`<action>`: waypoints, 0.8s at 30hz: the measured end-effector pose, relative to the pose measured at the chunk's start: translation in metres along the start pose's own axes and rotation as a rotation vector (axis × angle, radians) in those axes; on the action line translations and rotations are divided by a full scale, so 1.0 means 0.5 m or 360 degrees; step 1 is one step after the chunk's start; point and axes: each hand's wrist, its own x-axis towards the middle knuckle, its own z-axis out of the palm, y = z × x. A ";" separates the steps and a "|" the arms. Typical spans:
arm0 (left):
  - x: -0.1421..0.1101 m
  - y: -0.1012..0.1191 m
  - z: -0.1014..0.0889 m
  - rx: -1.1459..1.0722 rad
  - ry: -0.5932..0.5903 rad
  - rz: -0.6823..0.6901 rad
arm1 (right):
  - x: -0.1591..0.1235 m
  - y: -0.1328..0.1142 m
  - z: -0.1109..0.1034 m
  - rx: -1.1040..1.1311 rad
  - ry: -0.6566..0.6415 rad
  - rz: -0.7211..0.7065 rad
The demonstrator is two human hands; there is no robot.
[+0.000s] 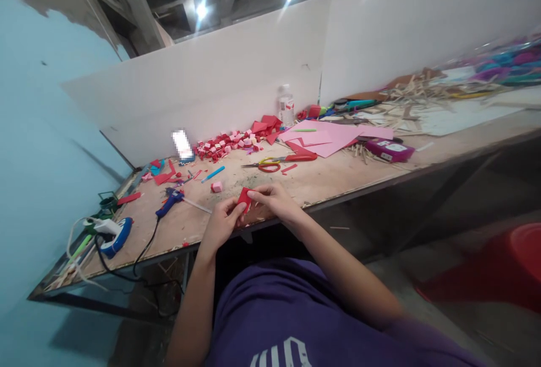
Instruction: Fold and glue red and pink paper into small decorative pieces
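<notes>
Both hands hold a small piece of red paper (pixel 244 195) just above the table's front edge. My left hand (pixel 223 220) pinches its lower left side between thumb and fingers. On its upper right side, my right hand (pixel 274 200) grips it the same way. A small pink block (pixel 216 186) lies on the table just beyond my left hand. Past the hands are scissors with yellow-and-red handles (pixel 269 164) and a red-handled tool (pixel 301 158). A blue hot glue gun (pixel 169 202) lies to the left, its cord hanging over the edge.
Many small red and pink blocks (pixel 228 146) are piled against the white partition (pixel 211 79). Pink paper sheets (pixel 333 133), a plastic bottle (pixel 286 106) and a purple box (pixel 389 150) stand farther right. A blue power strip (pixel 116 238) sits at the left edge; a red stool (pixel 524 254) is at right.
</notes>
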 end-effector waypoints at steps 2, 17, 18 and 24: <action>0.001 -0.001 0.000 0.0019 -0.0004 0.0000 | 0.000 -0.001 0.001 0.0009 -0.0008 -0.0013; -0.001 0.006 0.004 0.0061 0.0084 0.0065 | 0.001 -0.003 0.001 -0.0093 -0.0001 -0.0102; -0.002 0.008 0.005 0.0070 0.0079 0.0063 | 0.002 -0.003 0.002 -0.0081 0.0007 -0.0109; -0.002 0.007 0.005 0.0071 0.0067 0.0013 | 0.000 -0.006 0.004 -0.0102 0.0117 -0.0114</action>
